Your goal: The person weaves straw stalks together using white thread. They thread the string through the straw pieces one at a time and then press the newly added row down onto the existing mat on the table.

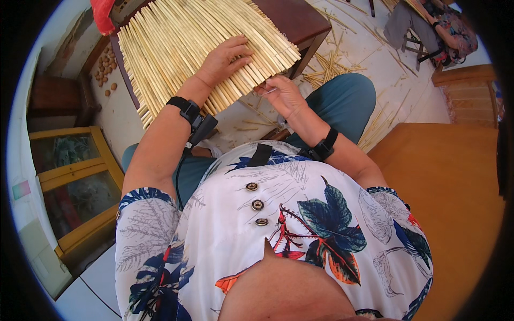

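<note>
A mat of pale yellow reed stalks [176, 48], laid side by side, rests on a dark red-brown table [294, 21] and overhangs its near edge. My left hand [227, 60] lies on top of the mat toward its right part, fingers stretched out and a little apart. At the mat's near right corner, my right hand [284, 96] is closed in a pinch on a thin, pale needle-like piece [269, 91]. Its fingertips are close under the stalk ends, partly hidden by them. A fine line of stitching crosses the stalks near the right edge.
Loose stalks [332, 67] lie piled and scattered on the floor. A seated person [444, 32] is at the far right. Round brown objects [105, 67], a wooden-framed glass cabinet [75, 171] and a red item [101, 16] are at left. An orange-brown wooden surface [428, 176] stands at right.
</note>
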The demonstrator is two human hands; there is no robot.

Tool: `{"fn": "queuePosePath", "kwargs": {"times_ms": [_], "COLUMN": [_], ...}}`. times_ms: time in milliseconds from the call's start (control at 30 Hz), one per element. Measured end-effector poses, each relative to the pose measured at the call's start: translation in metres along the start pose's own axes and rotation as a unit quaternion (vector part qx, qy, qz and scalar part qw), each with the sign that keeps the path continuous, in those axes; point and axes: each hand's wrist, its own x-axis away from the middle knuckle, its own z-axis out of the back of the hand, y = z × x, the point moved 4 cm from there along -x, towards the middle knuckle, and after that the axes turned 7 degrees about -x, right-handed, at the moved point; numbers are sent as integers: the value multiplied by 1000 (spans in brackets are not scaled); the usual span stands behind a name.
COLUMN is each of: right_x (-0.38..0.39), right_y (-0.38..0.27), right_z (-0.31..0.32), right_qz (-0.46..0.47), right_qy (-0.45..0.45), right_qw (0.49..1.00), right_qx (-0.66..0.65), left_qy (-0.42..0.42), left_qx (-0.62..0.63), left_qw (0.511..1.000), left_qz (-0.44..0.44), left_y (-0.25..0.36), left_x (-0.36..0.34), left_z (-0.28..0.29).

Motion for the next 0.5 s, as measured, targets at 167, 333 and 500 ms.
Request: {"fn": "queuePosePath", "kwargs": {"times_ms": [167, 333, 500], "right_x": [0, -1, -6], "right_y": [-1, -1, 0], "right_z": [-2, -4, 8], "right_qz": [2, 11, -2], "right_qy": [7, -14, -24], "right_qw": [1000, 1000, 1000], "right_qx": [9, 1, -7], "left_qy": [6, 0, 0], "left_qx": [9, -11, -14], "left_qw": [1000, 1000, 1000], "left_qz": [12, 8, 7], "left_y": [-4, -6, -5], "left_x": [2, 3, 2], "left_z": [-2, -3, -2]}}
